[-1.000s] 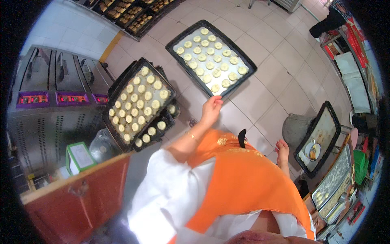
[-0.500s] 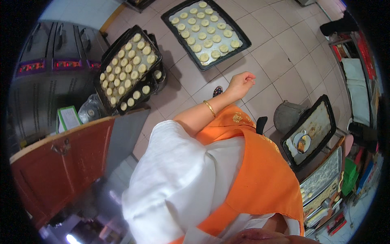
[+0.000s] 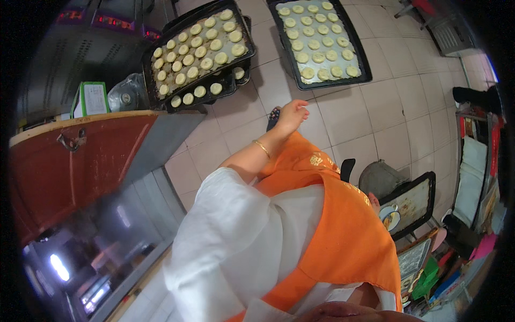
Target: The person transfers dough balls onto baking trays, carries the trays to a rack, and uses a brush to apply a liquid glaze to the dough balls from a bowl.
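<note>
My left hand point(image 3: 294, 115), with a gold bangle at the wrist, hangs over the tiled floor in front of me. It holds nothing, and its loosely bent fingers are apart. Beyond it lies a black-rimmed baking tray point(image 3: 365, 68) lined with rows of pale round dough pieces point(image 3: 321, 56). Only some fingers of my right hand point(image 3: 374, 203) show past the edge of my orange apron. Those fingers are beside a small white bowl point(image 3: 396, 224) with yellowish contents, at a stained dark-rimmed tray point(image 3: 417, 198). Whether they touch the bowl, I cannot tell.
Stacked dark trays point(image 3: 155, 88) of dough rounds stand far left, before dark ovens point(image 3: 48, 70). A red-brown wooden cabinet point(image 3: 80, 166) juts in at left. A grey round container point(image 3: 381, 180) is by the stained tray; a cluttered shelf point(image 3: 469, 182) runs along the right.
The view has turned and moved, so the dough trays sit higher and farther right, the cabinet higher. My right fingers have come into sight beside the bowl. My left hand remains empty.
</note>
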Motion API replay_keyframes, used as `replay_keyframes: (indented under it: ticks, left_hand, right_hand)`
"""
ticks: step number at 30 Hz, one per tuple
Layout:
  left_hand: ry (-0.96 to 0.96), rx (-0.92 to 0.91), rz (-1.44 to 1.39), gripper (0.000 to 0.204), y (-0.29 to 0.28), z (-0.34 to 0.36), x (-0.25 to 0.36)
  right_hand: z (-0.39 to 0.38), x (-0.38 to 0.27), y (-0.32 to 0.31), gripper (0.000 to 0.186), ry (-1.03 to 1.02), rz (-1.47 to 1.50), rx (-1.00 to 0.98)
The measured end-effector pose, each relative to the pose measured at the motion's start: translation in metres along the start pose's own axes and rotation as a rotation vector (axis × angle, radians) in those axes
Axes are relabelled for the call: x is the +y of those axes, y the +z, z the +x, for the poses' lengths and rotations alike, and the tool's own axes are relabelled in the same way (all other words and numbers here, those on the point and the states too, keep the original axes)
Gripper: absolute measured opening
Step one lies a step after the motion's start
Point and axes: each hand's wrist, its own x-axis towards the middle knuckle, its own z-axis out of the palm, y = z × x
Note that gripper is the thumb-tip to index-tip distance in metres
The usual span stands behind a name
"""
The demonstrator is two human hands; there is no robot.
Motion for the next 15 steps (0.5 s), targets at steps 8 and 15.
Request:
replay_keyframes:
  ticks: [8, 15]
  left_hand:
    - [-0.158, 0.465, 0.345, 0.069, -0.211, 0.033, -0.020]
    - [-0.584, 0.461, 0.702, 0.084, -0.352, 0.034, -0.026]
  right_hand:
    - [0.036, 0.031, 0.060, 0.013, -0.094, -0.199, -0.149]
    - [0.038, -0.005, 0.129, 0.015, -0.134, -0.605, -0.164]
